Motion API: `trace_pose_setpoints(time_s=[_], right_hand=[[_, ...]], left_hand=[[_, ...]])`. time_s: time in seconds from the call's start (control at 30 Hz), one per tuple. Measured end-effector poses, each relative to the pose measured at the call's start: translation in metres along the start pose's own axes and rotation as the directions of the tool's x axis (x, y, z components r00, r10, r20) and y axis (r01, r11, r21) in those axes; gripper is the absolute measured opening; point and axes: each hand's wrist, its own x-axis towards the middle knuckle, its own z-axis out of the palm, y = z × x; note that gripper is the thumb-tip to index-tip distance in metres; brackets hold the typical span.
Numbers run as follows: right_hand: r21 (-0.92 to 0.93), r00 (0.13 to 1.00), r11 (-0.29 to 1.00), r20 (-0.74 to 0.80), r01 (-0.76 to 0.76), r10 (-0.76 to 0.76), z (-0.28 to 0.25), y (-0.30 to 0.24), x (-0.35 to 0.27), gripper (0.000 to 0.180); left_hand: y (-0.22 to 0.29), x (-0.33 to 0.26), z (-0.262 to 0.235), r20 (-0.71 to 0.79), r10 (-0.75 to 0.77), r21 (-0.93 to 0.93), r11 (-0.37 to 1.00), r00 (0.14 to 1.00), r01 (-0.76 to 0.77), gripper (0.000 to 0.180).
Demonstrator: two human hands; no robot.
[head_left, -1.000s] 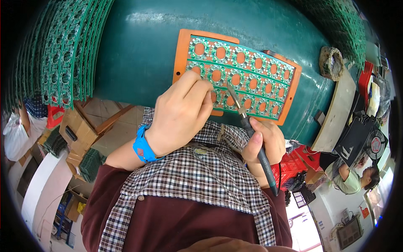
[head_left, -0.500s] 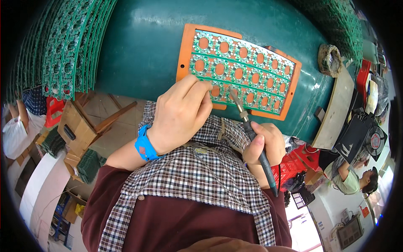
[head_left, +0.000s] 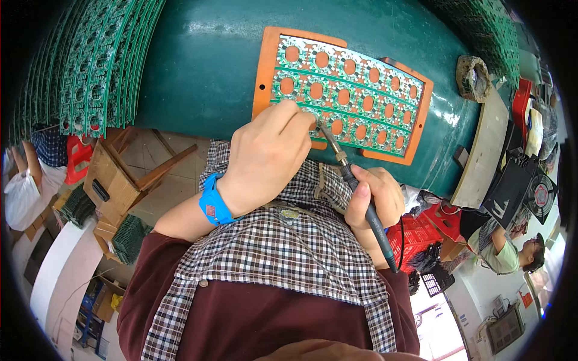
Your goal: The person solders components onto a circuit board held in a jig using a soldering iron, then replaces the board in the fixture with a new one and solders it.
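On the table [head_left: 192,72], the circuit panel [head_left: 355,88] is stretching left-to-right ahead; the nearer left hand [head_left: 271,153] is pinching, on what unclear, the right hand [head_left: 380,197] clasping a soldering iron [head_left: 345,169].

Pale lettering was located along the dark handle of the soldering iron [head_left: 376,225], right of the frame center; the characters were too small to read. A reddish square marking was located on the blue wristband [head_left: 218,198], left of center; its content was illegible. A yellowish emblem [head_left: 289,214] was positioned on the checked apron [head_left: 283,249], at center, without readable characters. Small blue marks [head_left: 463,320] on the wall, lower right, were likewise unreadable.
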Motion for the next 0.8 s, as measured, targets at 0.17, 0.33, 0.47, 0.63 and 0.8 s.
trace_pose_setpoints(time_s=[0.17, 0.33, 0.47, 0.63, 0.8], right_hand=[[-0.030, 1.000, 1.000, 0.009, 0.008, -0.007, -0.006, 0.000, -0.008, 0.014], [0.036, 0.999, 0.998, -0.005, 0.054, -0.054, -0.003, 0.002, -0.006, 0.015], [0.036, 0.999, 0.999, 0.031, 0.022, -0.023, 0.001, 0.003, -0.007, 0.013], [0.042, 0.999, 0.998, 0.002, 0.036, -0.036, -0.001, 0.008, -0.009, 0.013], [0.026, 0.999, 0.999, -0.044, -0.019, 0.021, -0.006, 0.005, 0.005, 0.014]], left_hand=[[-0.003, 0.001, -0.006, 0.046, 0.012, -0.031, 0.999, 0.999, -0.010, 0.018], [-0.008, -0.010, -0.011, 0.024, -0.127, -0.117, 0.985, 0.992, 0.129, 0.016], [-0.007, -0.009, -0.003, 0.015, -0.111, -0.095, 0.989, 0.994, 0.111, 0.015], [-0.005, -0.004, -0.005, 0.032, -0.002, -0.013, 1.000, 0.999, 0.002, 0.015], [-0.007, 0.008, -0.005, -0.023, -0.047, -0.018, 0.999, 0.999, 0.047, 0.014]])
